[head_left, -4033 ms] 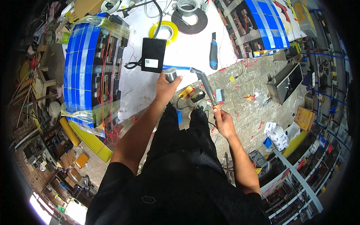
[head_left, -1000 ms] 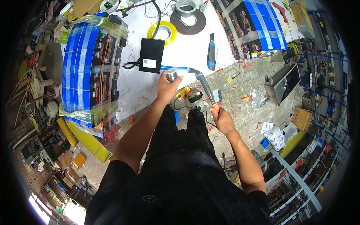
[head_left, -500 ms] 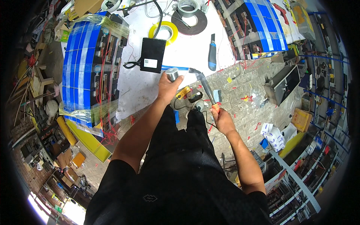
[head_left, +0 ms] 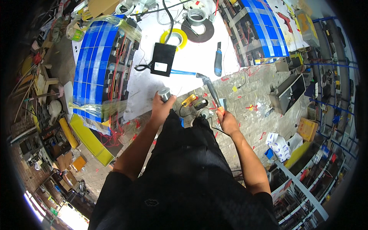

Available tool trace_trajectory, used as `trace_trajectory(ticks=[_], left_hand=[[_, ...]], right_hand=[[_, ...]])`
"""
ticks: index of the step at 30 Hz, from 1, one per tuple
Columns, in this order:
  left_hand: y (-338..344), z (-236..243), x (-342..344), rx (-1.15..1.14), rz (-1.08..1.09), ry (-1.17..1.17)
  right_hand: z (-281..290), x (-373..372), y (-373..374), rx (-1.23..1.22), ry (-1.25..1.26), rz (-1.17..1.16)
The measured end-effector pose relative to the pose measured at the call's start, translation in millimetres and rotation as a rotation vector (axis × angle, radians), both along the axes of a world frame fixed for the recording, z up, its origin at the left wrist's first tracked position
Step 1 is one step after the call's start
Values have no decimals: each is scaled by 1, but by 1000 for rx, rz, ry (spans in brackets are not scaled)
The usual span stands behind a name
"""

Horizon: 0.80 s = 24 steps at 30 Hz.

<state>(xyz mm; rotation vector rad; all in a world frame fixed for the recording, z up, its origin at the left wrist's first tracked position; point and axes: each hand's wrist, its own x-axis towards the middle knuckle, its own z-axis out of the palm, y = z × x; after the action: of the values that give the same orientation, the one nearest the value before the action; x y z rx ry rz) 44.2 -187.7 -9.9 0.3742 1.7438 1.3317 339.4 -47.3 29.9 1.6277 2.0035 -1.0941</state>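
My left hand grips a small silver spool, probably solder wire, at the white work surface's near edge. My right hand is closed on the orange handle of a long, dark soldering iron, whose angled head is at the ends of blue wires. These wires run from a black box with a white label and thick black cables. A blue-and-black utility knife lies to the right of the box, and a yellow tape roll lies behind it.
Blue taped battery packs stand left and upper right on the white surface. Grey and dark tape rolls lie at the back. Below, the paved floor carries red scraps. A dark metal case and shelving are at right.
My left hand and the spool have moved down and left, away from the box and wires. My right hand stays on the iron. The view has shifted slightly.
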Motion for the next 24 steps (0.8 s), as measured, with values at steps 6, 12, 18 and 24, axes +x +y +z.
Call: trace_trajectory(ticks=[6, 12, 18, 24], left_hand=[[-62, -1, 5, -48, 41, 17], [-86, 28, 6, -28, 100, -109], [-100, 9, 11, -58, 175, -79], [-103, 4, 11, -77, 191, -64]], right_hand=[[-4, 1, 1, 22, -3, 31], [-2, 1, 1, 25, -9, 24], [-2, -2, 2, 21, -18, 29], [-2, -1, 4, 4, -31, 42]])
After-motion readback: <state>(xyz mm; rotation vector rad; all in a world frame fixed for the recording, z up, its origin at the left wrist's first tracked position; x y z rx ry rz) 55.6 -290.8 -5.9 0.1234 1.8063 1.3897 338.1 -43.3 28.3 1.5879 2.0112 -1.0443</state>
